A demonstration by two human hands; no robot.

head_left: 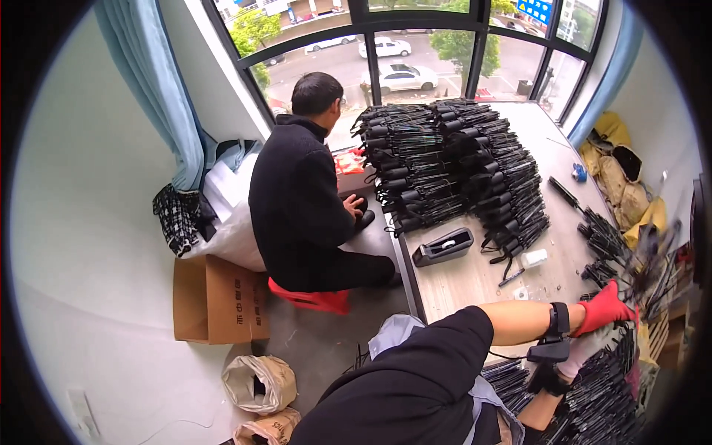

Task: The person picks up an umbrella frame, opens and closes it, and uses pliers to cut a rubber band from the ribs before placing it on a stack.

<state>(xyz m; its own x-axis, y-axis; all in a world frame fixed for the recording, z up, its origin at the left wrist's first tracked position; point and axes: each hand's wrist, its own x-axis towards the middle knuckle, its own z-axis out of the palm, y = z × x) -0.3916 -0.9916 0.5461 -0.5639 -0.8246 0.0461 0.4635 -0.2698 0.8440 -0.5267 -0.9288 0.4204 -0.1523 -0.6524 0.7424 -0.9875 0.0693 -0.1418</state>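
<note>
My left hand (604, 308), in a red glove, is closed at the right end of the table. Thin dark ribs of an umbrella frame (653, 263) fan out past it, smeared by motion. Just below, my right hand (581, 357) wears a pale glove with some pink on it, and its fingers are mostly hidden. Under my hands lies a heap of black umbrella frames (604, 397). More loose umbrella frames (599, 241) lie beyond my left hand. Tall rows of folded umbrella frames (415, 163) with black handles and wrist loops fill the table's far part.
A tape dispenser (443, 247), a small white bottle (534, 258) and a black marker (511, 278) are on the table (437, 289). Another person (297, 200) sits left of it on a red stool (308, 297). A cardboard box (220, 300) and paper sacks (259, 384) stand on the floor.
</note>
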